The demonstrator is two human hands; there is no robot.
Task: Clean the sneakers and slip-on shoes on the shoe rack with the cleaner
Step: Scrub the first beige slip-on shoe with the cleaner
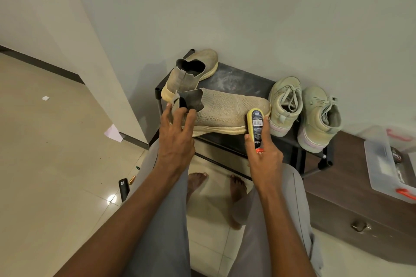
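A beige knit slip-on shoe (227,110) lies sideways along the front of the black shoe rack (236,81), toe pointing right. My left hand (177,132) grips its heel and collar, thumb behind the pull tab. My right hand (264,155) holds a yellow-edged cleaner applicator (256,128) with a barcode label, its end pressed against the shoe's toe near the sole. The second slip-on (193,72) stands at the rack's back left. Two pale green lace-up sneakers (286,105) (319,117) sit on the right side, toes toward the wall.
A brown cabinet (351,186) with a drawer handle stands right of the rack and carries a clear plastic box (382,164). My bare feet (198,180) rest on the tiled floor under the rack. A black object (123,188) and scraps of paper lie on the floor to the left.
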